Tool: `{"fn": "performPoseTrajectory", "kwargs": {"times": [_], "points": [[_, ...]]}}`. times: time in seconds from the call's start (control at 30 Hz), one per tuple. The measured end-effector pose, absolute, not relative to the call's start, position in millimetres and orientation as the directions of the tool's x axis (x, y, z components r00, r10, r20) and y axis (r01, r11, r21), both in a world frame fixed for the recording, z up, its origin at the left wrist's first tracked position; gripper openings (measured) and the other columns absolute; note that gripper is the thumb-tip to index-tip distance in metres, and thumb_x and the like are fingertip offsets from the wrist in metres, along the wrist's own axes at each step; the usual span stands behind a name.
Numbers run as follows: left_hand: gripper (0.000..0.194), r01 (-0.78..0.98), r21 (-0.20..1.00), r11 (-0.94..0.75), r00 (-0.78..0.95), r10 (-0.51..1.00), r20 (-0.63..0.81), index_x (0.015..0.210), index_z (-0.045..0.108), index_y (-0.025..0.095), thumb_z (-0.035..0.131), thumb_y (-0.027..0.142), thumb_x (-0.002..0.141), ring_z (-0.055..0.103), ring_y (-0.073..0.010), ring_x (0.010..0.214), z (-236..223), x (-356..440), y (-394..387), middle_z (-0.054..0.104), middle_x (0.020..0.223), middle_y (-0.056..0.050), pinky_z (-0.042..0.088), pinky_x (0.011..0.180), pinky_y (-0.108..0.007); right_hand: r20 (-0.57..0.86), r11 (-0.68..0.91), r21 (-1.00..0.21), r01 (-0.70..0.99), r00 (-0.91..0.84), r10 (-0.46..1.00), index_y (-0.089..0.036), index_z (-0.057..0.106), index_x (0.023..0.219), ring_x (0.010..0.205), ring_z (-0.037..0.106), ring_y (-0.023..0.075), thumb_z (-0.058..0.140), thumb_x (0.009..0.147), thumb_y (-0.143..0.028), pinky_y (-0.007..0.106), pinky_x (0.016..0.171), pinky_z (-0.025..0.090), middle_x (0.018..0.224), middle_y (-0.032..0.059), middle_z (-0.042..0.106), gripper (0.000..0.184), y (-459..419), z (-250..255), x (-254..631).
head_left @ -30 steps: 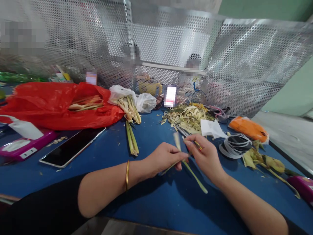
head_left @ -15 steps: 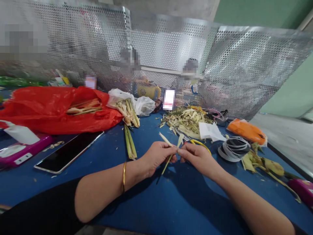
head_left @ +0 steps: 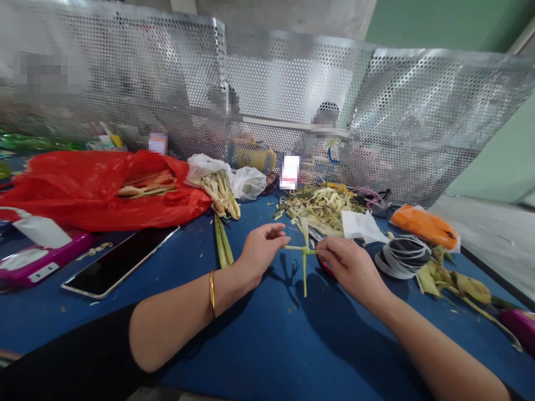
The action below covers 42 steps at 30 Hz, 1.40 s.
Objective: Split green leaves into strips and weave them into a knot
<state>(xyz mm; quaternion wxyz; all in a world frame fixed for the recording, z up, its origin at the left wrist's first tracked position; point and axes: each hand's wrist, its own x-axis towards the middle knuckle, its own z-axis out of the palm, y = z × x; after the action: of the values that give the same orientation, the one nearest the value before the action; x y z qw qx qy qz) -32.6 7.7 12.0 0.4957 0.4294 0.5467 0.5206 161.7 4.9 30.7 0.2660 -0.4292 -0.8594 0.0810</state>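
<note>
Pale green leaf strips (head_left: 305, 273), folded into a cross with a small knot at its middle, hang between my hands above the blue table. My left hand (head_left: 264, 248) has the tip of the left arm of the cross at its thumb, with the index finger raised a little. My right hand (head_left: 349, 262) pinches the right arm close to the knot. One arm points away from me and another hangs toward me. Scissors (head_left: 324, 266) lie partly hidden under my right hand. Behind the cross is a heap of leaf scraps (head_left: 321, 203).
Left are a red plastic bag (head_left: 83, 189) with stalks, a phone (head_left: 121, 262), a purple power strip (head_left: 71, 245) and green stalks (head_left: 223, 242). On the right are a spool of white cord (head_left: 401, 256), an orange packet (head_left: 426, 225) and a tissue (head_left: 361, 225). A perforated metal screen (head_left: 284, 72) stands behind.
My hands have moved apart, the left one up and outward, opening the crossed strips to view. The strips have turned so one arm hangs straight toward me. The camera view has shifted slightly.
</note>
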Motion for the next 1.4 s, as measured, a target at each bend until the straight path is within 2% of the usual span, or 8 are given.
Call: {"fn": "performPoseTrajectory", "kwargs": {"times": [0.1,0.3,0.53,0.63,0.7,0.83,1.07,1.4], "points": [[0.026,0.096,0.995,-0.034,-0.023,0.999,0.037,0.093,0.07,0.014,0.063,0.03,0.073,0.061,-0.0161,0.084,9.1,-32.9,8.4,0.07,0.091,-0.007,0.043,0.075,-0.025,0.388,0.643,-0.336,0.688,-0.522,0.76,-0.021,0.055,0.075,0.074,0.057,0.0158,0.045,0.09,-0.019,0.028,0.073,0.039,0.076,0.0004,0.064,0.018,5.7,30.3,161.2],[0.048,0.545,0.802,-0.244,0.272,0.956,0.106,0.066,0.071,0.019,0.043,0.052,0.084,0.059,-0.0173,0.065,15.5,-35.4,-0.1,0.066,0.061,-0.002,0.039,0.069,-0.026,0.388,0.701,-0.266,0.662,-0.592,0.706,-0.02,0.057,0.08,0.077,0.058,0.016,0.044,0.091,-0.017,0.03,0.079,0.038,0.078,0.0011,0.064,0.018,5.9,30.4,160.5],[0.042,0.696,0.561,-0.449,0.389,0.892,0.231,0.059,0.067,0.023,0.043,0.042,0.088,0.06,-0.0193,0.073,16.0,-33.5,-3.8,0.067,0.062,-0.001,0.012,0.107,-0.045,0.403,0.705,-0.19,0.683,-0.601,0.69,-0.02,0.058,0.08,0.08,0.056,0.0176,0.042,0.093,-0.021,0.033,0.08,0.038,0.079,0.0028,0.064,0.02,8.1,26.6,162.0],[0.042,0.657,0.604,-0.451,0.397,0.888,0.23,0.06,0.067,0.022,0.042,0.041,0.088,0.061,-0.0197,0.075,15.9,-32.4,-3.9,0.067,0.064,-0.002,0.021,0.104,-0.043,0.411,0.706,-0.188,0.682,-0.599,0.688,-0.02,0.059,0.081,0.079,0.056,0.0177,0.043,0.093,-0.022,0.033,0.08,0.039,0.079,0.0031,0.064,0.02,7.3,26.3,161.8],[0.041,0.554,0.746,-0.369,0.4,0.904,0.15,0.063,0.066,0.02,0.042,0.042,0.088,0.061,-0.0182,0.072,16.1,-31.9,-3.2,0.067,0.066,-0.002,0.037,0.091,-0.035,0.407,0.715,-0.197,0.671,-0.607,0.682,-0.02,0.059,0.081,0.078,0.056,0.0172,0.042,0.093,-0.022,0.033,0.079,0.039,0.078,0.0028,0.063,0.02,6.3,26.9,161.2],[0.037,0.226,0.973,0.046,0.405,0.904,-0.136,0.079,0.066,0.016,0.049,0.049,0.082,0.06,-0.0126,0.058,16.4,-30.4,-2.5,0.068,0.073,-0.004,0.039,0.055,-0.023,0.42,0.754,-0.216,0.62,-0.638,0.645,-0.021,0.059,0.082,0.075,0.057,0.016,0.041,0.094,-0.021,0.032,0.079,0.04,0.076,0.0024,0.063,0.022,5.3,27.8,160.0],[0.041,0.059,0.945,0.323,0.417,0.852,-0.317,0.096,0.066,0.014,0.066,0.046,0.07,0.052,-0.0052,0.044,15.9,-27.3,-7.1,0.07,0.079,-0.006,0.022,0.041,-0.019,0.428,0.746,-0.229,0.625,-0.624,0.654,-0.02,0.058,0.08,0.074,0.057,0.0155,0.043,0.094,-0.022,0.033,0.08,0.04,0.075,0.0018,0.063,0.02,4.5,27.3,159.2],[0.035,0.037,0.944,0.326,0.335,0.886,-0.32,0.079,0.066,0.013,0.067,0.046,0.069,0.05,-0.0061,0.042,13.9,-25.7,-5.5,0.07,0.072,-0.006,0.023,0.04,-0.019,0.454,0.711,-0.235,0.663,-0.572,0.683,-0.021,0.058,0.079,0.075,0.058,0.016,0.049,0.09,-0.019,0.032,0.08,0.041,0.074,0.0003,0.064,0.014,7.3,26.1,162.4]]}}
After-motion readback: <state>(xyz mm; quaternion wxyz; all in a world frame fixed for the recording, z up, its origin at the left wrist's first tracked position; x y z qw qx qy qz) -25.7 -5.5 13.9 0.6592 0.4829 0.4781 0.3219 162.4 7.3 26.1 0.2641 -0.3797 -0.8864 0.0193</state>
